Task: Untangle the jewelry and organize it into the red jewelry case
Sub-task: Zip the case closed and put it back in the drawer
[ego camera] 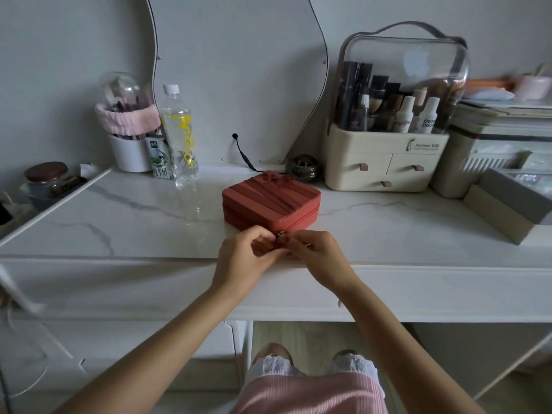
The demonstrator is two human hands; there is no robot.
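The red jewelry case [270, 201] lies closed on the white marble tabletop [134, 222], with a bow on its pleated lid. Both hands meet at its near corner, where a small metal zipper pull [280, 234] shows. My left hand [243, 261] has curled fingers at the corner, just left of the pull. My right hand [316, 255] pinches at the pull from the right. No jewelry is in sight.
A clear water bottle [179, 135] and a milk carton [159, 158] stand back left beside a white brush cup [130, 153]. A cream cosmetics organizer [385, 156] sits back right, grey boxes [513, 204] at far right. A mirror [236, 76] leans behind.
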